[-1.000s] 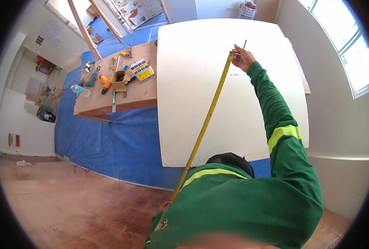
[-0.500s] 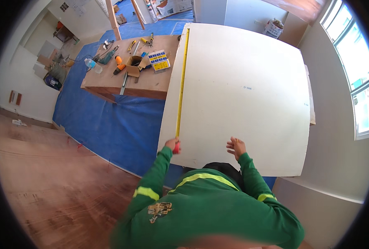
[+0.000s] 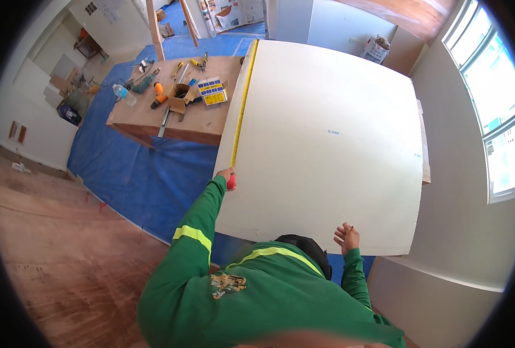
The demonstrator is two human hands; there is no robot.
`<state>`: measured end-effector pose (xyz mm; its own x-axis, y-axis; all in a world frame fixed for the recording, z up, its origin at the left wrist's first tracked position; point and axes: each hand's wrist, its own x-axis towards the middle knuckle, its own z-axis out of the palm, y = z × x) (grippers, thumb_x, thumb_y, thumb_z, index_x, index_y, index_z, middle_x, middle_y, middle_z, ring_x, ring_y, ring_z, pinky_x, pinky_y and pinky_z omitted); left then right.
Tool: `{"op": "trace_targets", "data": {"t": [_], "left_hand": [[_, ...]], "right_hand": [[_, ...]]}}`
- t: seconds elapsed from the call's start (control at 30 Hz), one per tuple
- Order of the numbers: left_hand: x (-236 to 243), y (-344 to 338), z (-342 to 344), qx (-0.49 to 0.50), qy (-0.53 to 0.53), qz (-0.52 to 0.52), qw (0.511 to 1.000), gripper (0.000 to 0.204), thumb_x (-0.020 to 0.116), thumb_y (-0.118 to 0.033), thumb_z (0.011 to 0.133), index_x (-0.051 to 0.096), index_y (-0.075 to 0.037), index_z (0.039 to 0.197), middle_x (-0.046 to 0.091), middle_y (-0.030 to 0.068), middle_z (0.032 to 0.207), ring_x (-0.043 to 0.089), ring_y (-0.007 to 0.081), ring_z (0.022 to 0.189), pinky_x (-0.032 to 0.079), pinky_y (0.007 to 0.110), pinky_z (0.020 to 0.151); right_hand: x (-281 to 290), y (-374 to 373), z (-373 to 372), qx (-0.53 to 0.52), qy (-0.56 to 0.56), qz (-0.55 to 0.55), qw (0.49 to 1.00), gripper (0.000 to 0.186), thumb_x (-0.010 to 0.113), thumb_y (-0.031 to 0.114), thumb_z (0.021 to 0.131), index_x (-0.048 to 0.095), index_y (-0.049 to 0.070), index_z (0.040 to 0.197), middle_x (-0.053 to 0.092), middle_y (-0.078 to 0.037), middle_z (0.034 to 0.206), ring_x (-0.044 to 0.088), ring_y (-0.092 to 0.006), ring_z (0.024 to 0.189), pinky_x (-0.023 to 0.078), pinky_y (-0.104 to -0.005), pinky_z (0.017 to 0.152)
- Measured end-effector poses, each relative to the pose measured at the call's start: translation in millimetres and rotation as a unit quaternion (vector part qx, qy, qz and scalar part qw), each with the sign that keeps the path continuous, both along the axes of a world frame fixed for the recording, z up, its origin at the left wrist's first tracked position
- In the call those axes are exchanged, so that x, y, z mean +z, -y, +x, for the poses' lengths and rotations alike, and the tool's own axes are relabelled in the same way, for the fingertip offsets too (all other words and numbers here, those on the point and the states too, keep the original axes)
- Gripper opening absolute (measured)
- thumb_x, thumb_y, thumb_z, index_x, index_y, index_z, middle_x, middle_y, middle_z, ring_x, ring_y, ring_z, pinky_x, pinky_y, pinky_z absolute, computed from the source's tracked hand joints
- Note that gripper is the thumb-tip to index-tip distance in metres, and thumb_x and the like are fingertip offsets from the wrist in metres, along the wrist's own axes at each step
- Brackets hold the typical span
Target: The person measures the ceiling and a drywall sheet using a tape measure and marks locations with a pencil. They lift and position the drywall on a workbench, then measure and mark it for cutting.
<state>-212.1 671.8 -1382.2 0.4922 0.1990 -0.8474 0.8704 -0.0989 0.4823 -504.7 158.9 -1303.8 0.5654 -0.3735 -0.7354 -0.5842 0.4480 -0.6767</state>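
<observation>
A large white board (image 3: 327,168) lies flat in front of me. My left hand (image 3: 225,174) is closed around a red tape measure (image 3: 232,182) over the board's left edge. Its yellow blade (image 3: 244,104) runs out from the case to the far edge, close along the left side. Near the front right part of the board, my right hand (image 3: 348,239) is raised with its fingers curled. A small pencil-like thing shows at its fingertips, too small to name for sure.
Left of the board stands a wooden table (image 3: 202,124) bearing an orange drill (image 3: 159,94), a open cardboard box (image 3: 179,101), a water bottle (image 3: 124,94) and several tools. Blue sheeting (image 3: 170,174) covers the floor there. A wall with a window (image 3: 489,75) bounds the right side.
My left hand has moved farther along the board's left edge with the tape measure, and less blade is out. My right hand has moved back toward the near edge and right.
</observation>
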Motion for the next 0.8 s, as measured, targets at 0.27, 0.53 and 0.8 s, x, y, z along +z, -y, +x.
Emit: {"op": "trace_targets", "data": {"t": [0.27, 0.53, 0.8], "left_hand": [[0.2, -8.4, 4.4, 0.017, 0.011, -0.003, 1.000, 0.034, 0.062, -0.044, 0.100, 0.069, -0.010, 0.104, 0.068, 0.0111, 0.088, 0.070, 0.0271, 0.071, 0.064, 0.047, 0.063], [8.1, -12.1, 10.2, 0.030, -0.011, 0.024, 0.999, 0.036, 0.065, -0.047, 0.099, 0.068, -0.011, 0.102, 0.067, 0.0087, 0.088, 0.068, 0.0265, 0.069, 0.064, 0.046, 0.063], [17.5, -17.2, 6.5, 0.038, 0.025, 0.069, 0.997, 0.036, 0.067, -0.045, 0.098, 0.068, -0.009, 0.098, 0.066, 0.0087, 0.085, 0.067, 0.0244, 0.064, 0.061, 0.044, 0.055]], "right_hand": [[3.4, 8.0, 20.2, 0.044, 0.003, 0.006, 0.999, 0.048, 0.066, 0.039, 0.099, 0.055, 0.005, 0.131, 0.066, -0.010, 0.110, 0.066, -0.0204, 0.092, 0.057, -0.0409, 0.079], [10.6, 31.7, 47.9, 0.060, 0.029, -0.002, 0.998, 0.053, 0.067, 0.040, 0.099, 0.054, 0.004, 0.136, 0.067, -0.011, 0.112, 0.066, -0.0209, 0.094, 0.057, -0.0401, 0.080], [-4.7, 20.7, 75.3, 0.115, 0.012, 0.033, 0.993, 0.054, 0.068, 0.039, 0.099, 0.054, 0.004, 0.137, 0.067, -0.012, 0.115, 0.066, -0.0219, 0.097, 0.058, -0.0416, 0.082]]}}
